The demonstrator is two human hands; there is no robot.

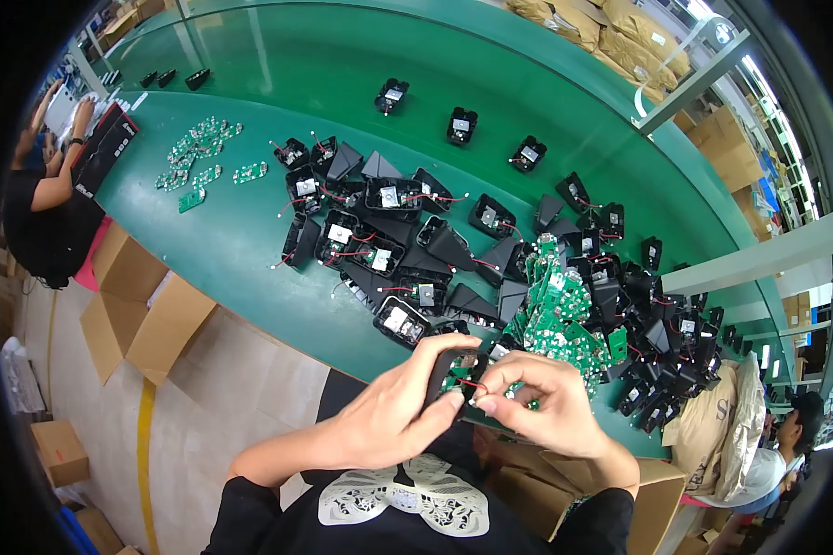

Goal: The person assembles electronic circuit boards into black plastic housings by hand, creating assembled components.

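Note:
My left hand (393, 407) is closed around a small black plastic housing (441, 372), its thumb along the near edge. Inside the housing lies a green circuit board (456, 372), from which a red wire (472, 383) runs out. My right hand (548, 400) pinches the wire's end between thumb and forefinger, close to the left thumb. The pinched tip is too small to make out. Just beyond my hands, a heap of green circuit boards (555, 301) lies beside many black housings (403, 319), several with red wires sticking out.
On the green table (250, 287), loose boards (194, 148) lie far left. Three black units (462, 125) stand in a row on the far green strip. Open cardboard boxes (143, 301) stand left and below the table's near edge. People (51, 194) work at both sides.

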